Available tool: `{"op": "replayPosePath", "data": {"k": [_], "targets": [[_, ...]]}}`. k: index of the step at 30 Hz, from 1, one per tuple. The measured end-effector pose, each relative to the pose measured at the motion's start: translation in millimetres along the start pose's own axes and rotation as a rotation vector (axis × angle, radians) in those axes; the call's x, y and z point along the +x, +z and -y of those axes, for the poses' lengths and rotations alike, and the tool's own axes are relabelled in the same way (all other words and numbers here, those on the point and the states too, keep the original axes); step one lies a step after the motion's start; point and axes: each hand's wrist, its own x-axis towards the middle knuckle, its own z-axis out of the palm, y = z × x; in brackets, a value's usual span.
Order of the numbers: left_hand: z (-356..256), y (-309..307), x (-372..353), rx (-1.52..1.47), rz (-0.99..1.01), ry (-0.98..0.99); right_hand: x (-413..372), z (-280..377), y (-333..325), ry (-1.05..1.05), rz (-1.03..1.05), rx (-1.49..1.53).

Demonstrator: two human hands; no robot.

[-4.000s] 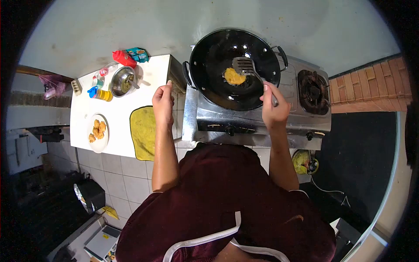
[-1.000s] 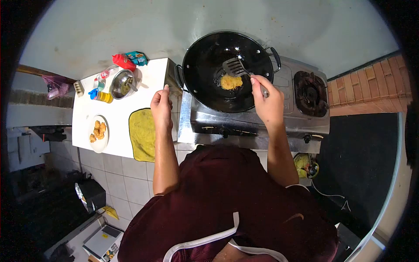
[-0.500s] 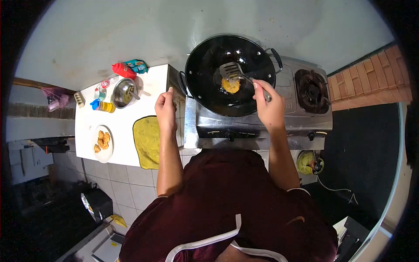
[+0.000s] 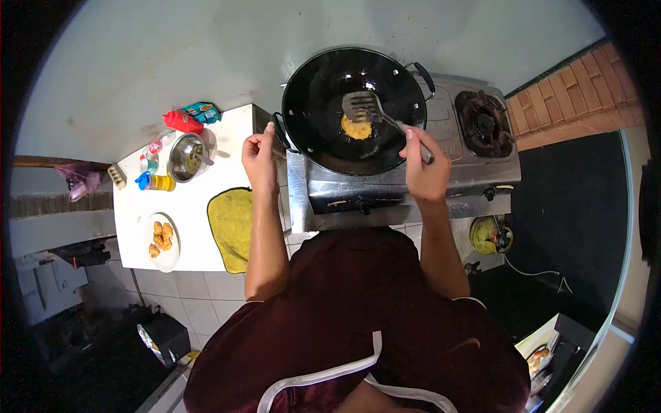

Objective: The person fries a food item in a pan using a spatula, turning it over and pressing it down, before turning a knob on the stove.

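My right hand [image 4: 428, 164] is closed around the handle of a slotted spatula [image 4: 361, 107], whose metal blade is inside the black wok [image 4: 310, 141]. The blade overlaps the upper part of a round golden piece of frying food [image 4: 357, 128] in the oil at the wok's middle. Beside the wok's left loop handle, my left hand [image 4: 260, 164] is loosely curled with the thumb pointing up. Its thumb tip appears right at that handle, and nothing shows in its fingers.
The wok sits on the left burner of a steel stove [image 4: 434, 186]; a bare burner [image 4: 483, 124] is at right. On the white table [image 4: 196, 227] at left are a plate [image 4: 165, 260] of fried pieces, a metal bowl [image 4: 177, 162], several bottles and a yellow-green cloth [image 4: 231, 230].
The spatula blade has shifted slightly over the food in the wok. My left thumb appears closer to the wok's left handle. The whole view has tilted a little.
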Motion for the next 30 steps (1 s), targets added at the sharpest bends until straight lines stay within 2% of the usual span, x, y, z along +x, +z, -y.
{"op": "replayPosePath", "data": {"k": [4,6,7,9,12,19,20,21,23,27,29,30], "targets": [[-0.5,2.0,6.1,0.03,0.001,0.009,-3.4,-7.8,10.2,0.022,-0.054,-0.041],[1.3,1.5,6.9,0.048,0.012,-0.007,-4.4,-10.1,22.5,-0.173,-0.075,-0.154],[4.2,-0.3,8.9,0.038,0.026,-0.015,-3.9,-5.9,26.2,-0.342,-0.105,-0.226],[5.4,1.4,10.0,0.024,0.044,-0.025,-8.2,8.0,23.1,-0.188,-0.005,-0.187],[0.8,0.7,8.8,0.016,0.052,-0.051,-10.1,7.7,20.8,-0.076,-0.07,-0.192],[0.2,0.4,9.4,0.054,0.118,-0.029,10.1,-6.7,21.7,-0.092,-0.256,-0.18],[-0.7,1.0,9.2,0.056,0.128,-0.031,12.9,-3.2,20.1,-0.004,-0.227,-0.131],[-0.1,0.3,10.5,0.053,0.129,-0.03,15.5,-6.5,20.5,-0.007,-0.229,-0.132],[2.6,-1.2,13.2,0.062,0.151,-0.028,23.4,-18.9,20.8,-0.151,-0.267,-0.252],[-3.6,0.6,10.0,0.049,0.165,-0.047,29.3,-19.1,22.7,-0.14,-0.238,-0.331],[-1.4,-0.2,11.3,0.047,0.168,-0.026,30.2,-8.5,22.3,-0.018,-0.187,-0.238],[-4.1,1.2,9.3,0.045,0.161,-0.024,31.3,-9.0,22.2,-0.022,-0.181,-0.236]]}}
